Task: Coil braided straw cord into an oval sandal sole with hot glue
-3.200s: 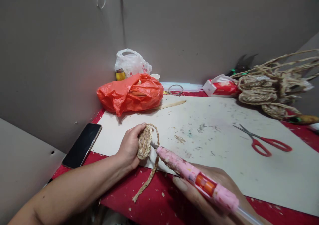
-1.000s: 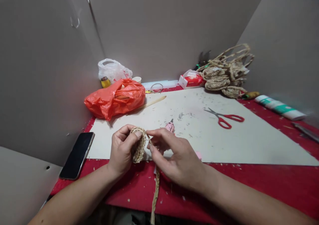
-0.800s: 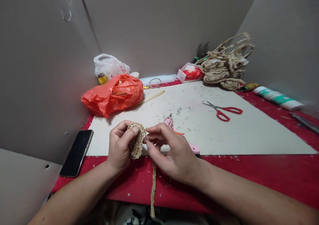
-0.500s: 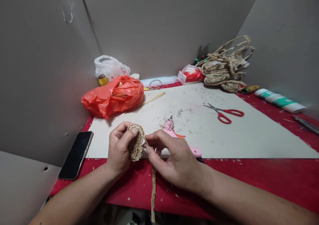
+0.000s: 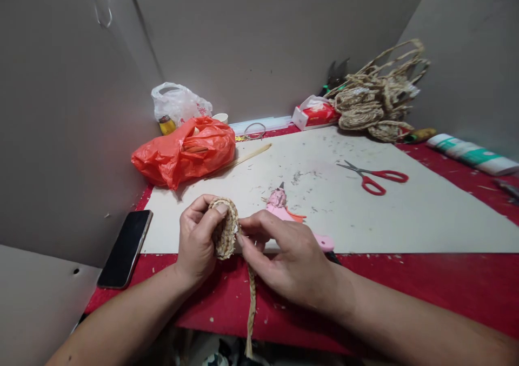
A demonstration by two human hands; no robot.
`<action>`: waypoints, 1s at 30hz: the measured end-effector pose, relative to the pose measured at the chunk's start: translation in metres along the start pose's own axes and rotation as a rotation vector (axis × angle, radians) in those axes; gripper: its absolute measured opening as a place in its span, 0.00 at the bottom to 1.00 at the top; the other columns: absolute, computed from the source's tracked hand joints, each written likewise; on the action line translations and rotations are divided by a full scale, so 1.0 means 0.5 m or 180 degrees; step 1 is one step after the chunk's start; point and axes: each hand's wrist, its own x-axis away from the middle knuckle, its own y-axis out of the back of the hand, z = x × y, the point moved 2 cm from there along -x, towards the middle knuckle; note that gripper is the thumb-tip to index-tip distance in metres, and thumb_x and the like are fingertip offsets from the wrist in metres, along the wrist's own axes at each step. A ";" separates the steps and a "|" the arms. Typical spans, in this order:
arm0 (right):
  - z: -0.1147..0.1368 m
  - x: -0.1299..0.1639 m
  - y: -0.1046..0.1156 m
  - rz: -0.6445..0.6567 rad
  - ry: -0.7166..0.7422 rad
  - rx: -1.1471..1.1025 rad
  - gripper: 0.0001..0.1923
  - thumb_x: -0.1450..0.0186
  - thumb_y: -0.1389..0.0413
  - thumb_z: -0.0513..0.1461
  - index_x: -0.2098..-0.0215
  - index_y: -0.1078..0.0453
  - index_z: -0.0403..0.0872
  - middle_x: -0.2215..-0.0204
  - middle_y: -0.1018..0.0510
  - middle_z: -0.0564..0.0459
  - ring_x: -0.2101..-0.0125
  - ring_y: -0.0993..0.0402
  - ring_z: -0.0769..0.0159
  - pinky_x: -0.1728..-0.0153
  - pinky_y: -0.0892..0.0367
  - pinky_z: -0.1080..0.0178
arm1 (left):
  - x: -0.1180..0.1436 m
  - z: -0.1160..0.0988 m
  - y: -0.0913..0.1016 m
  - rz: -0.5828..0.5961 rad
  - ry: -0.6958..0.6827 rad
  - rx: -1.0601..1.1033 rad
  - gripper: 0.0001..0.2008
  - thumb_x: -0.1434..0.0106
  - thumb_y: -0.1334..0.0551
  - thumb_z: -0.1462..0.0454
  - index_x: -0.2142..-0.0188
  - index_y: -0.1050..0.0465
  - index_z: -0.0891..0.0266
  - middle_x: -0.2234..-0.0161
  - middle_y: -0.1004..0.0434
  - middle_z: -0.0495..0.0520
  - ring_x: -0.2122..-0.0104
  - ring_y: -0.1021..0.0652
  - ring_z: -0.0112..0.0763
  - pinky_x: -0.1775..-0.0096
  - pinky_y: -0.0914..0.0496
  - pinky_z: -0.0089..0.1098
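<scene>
Head view: one frame, looking down over the near edge of the desk (image 5: 405, 285), red-covered.
Braid tail: loose braided strand (image 5: 252, 306) hangs from the coil over the desk's near edge, between the forearms.
Left hand: left hand (image 5: 197, 241) closed around the woven coil (image 5: 225, 228), thumb on its top rim, fingers behind; coil stands on edge above the desk's front edge.
Right hand: right hand (image 5: 290, 258) pinches the strand where it meets the coil's right side, thumb and forefinger tips pressed to the rim; holding the braid.
Phone: dark phone (image 5: 125, 247) lies flat on the red cover, left of the left hand, apart from it.
Glue gun: pink glue gun (image 5: 284, 212) lies on the white board (image 5: 405, 214) just beyond the right hand, nozzle pointing away.
Scissors: red-handled scissors (image 5: 375, 177) lie on the board, well right of the glue gun, blades pointing left.
Orange bag: orange plastic bag (image 5: 186, 150) sits at the board's far left corner; a flat wooden stick (image 5: 247, 155) lies just beside it.
Far row: white plastic bag (image 5: 180, 101), red-and-white packet (image 5: 316, 114), heap of woven straw pieces (image 5: 377, 104) against the back wall.
Far right: white-and-green roll (image 5: 470, 152) on the red cover.
</scene>
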 end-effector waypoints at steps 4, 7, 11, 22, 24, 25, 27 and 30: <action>0.004 0.001 0.002 -0.0121 0.0084 0.0007 0.06 0.37 0.49 0.31 0.63 0.32 0.44 0.74 0.21 0.53 0.78 0.25 0.71 0.74 0.30 0.69 | -0.001 0.001 0.003 -0.0010 -0.0053 0.0053 0.05 0.44 0.36 0.63 0.74 0.29 0.62 0.79 0.32 0.44 0.80 0.34 0.21 0.76 0.39 0.24; 0.003 0.004 -0.001 -0.0232 -0.0036 -0.0142 0.06 0.37 0.48 0.31 0.63 0.32 0.45 0.75 0.22 0.55 0.78 0.25 0.73 0.74 0.29 0.71 | -0.001 0.002 0.005 -0.0008 -0.0085 0.0075 0.05 0.44 0.36 0.63 0.74 0.30 0.62 0.79 0.32 0.44 0.80 0.34 0.21 0.75 0.39 0.24; -0.004 0.007 -0.010 -0.0294 -0.0294 -0.0482 0.04 0.37 0.46 0.31 0.64 0.33 0.45 0.74 0.23 0.56 0.76 0.24 0.74 0.74 0.29 0.73 | 0.001 0.003 0.004 0.0016 -0.0130 0.0090 0.05 0.43 0.37 0.64 0.74 0.29 0.62 0.78 0.32 0.45 0.79 0.34 0.21 0.75 0.39 0.24; 0.000 0.013 -0.009 -0.0299 0.0332 0.0012 0.07 0.37 0.45 0.30 0.60 0.31 0.42 0.73 0.20 0.51 0.78 0.25 0.71 0.74 0.30 0.69 | -0.005 0.005 0.005 -0.0004 -0.0172 0.0141 0.06 0.42 0.37 0.63 0.73 0.31 0.63 0.79 0.34 0.44 0.80 0.36 0.20 0.77 0.40 0.23; 0.000 0.014 -0.011 -0.0333 0.0402 0.0067 0.08 0.37 0.46 0.30 0.59 0.31 0.41 0.73 0.20 0.50 0.77 0.24 0.70 0.74 0.30 0.69 | -0.005 0.006 0.005 -0.0004 -0.0198 0.0140 0.06 0.42 0.38 0.63 0.73 0.32 0.63 0.79 0.34 0.44 0.80 0.36 0.20 0.77 0.40 0.23; 0.001 0.014 -0.012 -0.0320 0.0388 0.0053 0.08 0.37 0.46 0.30 0.59 0.30 0.41 0.73 0.20 0.49 0.77 0.24 0.69 0.73 0.29 0.69 | -0.005 0.007 0.004 -0.0011 -0.0196 0.0138 0.06 0.42 0.38 0.63 0.73 0.32 0.63 0.79 0.35 0.43 0.80 0.36 0.20 0.77 0.40 0.23; 0.002 0.013 -0.014 -0.0250 0.0289 -0.0038 0.08 0.37 0.46 0.30 0.60 0.30 0.40 0.74 0.21 0.50 0.76 0.23 0.69 0.73 0.28 0.69 | -0.005 0.009 0.004 -0.0041 -0.0181 0.0132 0.07 0.41 0.38 0.63 0.73 0.33 0.63 0.80 0.36 0.43 0.81 0.37 0.19 0.77 0.41 0.23; 0.002 0.012 -0.020 -0.0175 0.0020 -0.0321 0.08 0.37 0.47 0.30 0.60 0.30 0.41 0.75 0.22 0.53 0.75 0.22 0.69 0.73 0.27 0.70 | -0.005 0.010 0.003 -0.0117 -0.0179 0.0123 0.08 0.41 0.38 0.63 0.74 0.34 0.62 0.81 0.38 0.42 0.82 0.39 0.19 0.78 0.42 0.23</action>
